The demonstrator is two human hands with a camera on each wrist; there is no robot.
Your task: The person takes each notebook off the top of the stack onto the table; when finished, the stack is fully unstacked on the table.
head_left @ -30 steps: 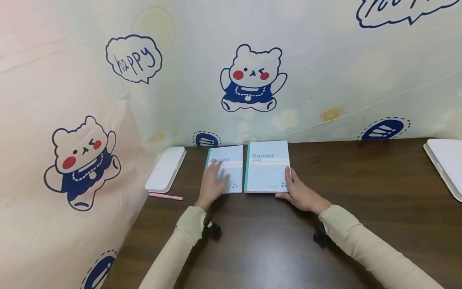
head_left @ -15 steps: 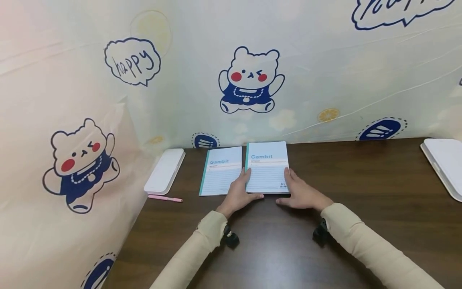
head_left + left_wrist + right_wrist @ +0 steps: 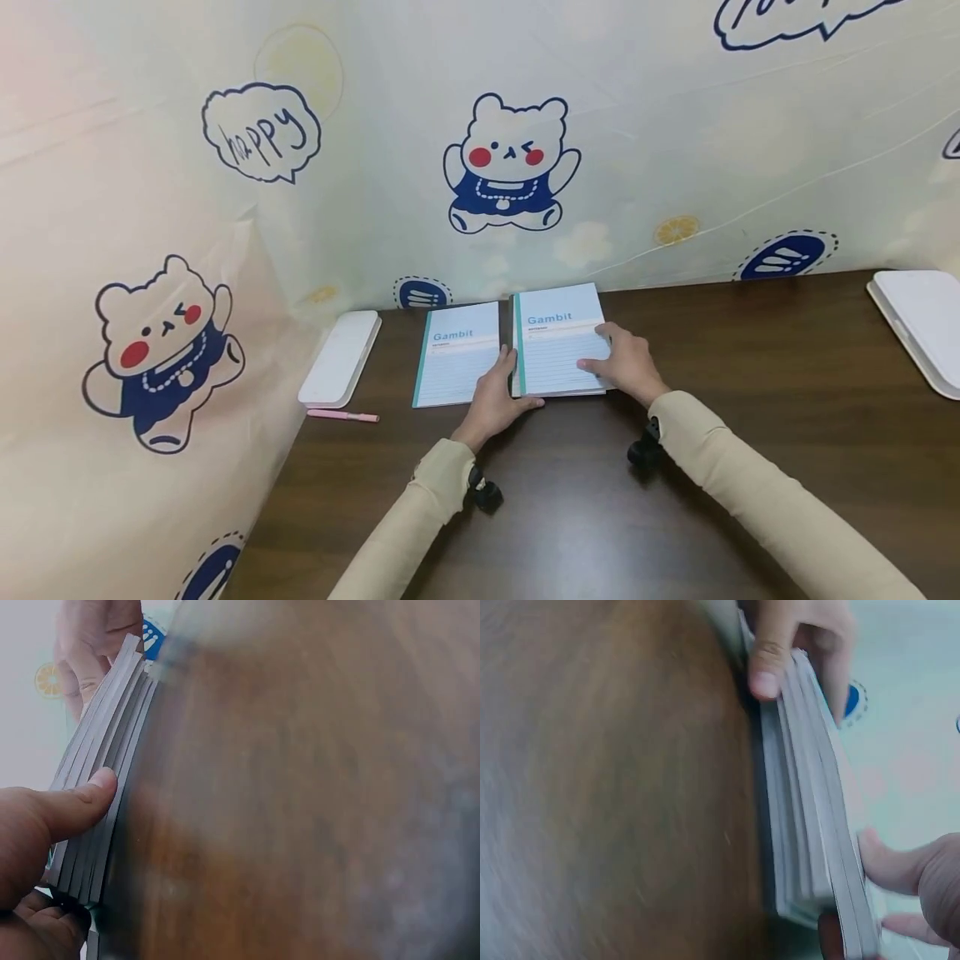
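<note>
Two light-blue "Gambit" notebooks lie side by side at the back of the dark wooden table (image 3: 750, 433). The left notebook (image 3: 457, 354) lies flat and untouched. On the right is a stack of several notebooks (image 3: 555, 333); its page edges show in the wrist views (image 3: 97, 772) (image 3: 802, 810). My left hand (image 3: 517, 383) grips the stack's near left corner, thumb (image 3: 82, 802) pressed against the edges. My right hand (image 3: 607, 358) lies on the cover at the right side and pinches the right edge, fingers (image 3: 892, 870) above and thumb below.
A white pencil case (image 3: 341, 358) and a pink pen (image 3: 342, 415) lie left of the notebooks. A white tray (image 3: 918, 325) sits at the far right edge. A cartoon-bear sheet (image 3: 510, 167) hangs behind and along the left.
My left hand left the left notebook and took the right stack's near left corner. My right hand slid from the stack's right edge up onto its cover.
</note>
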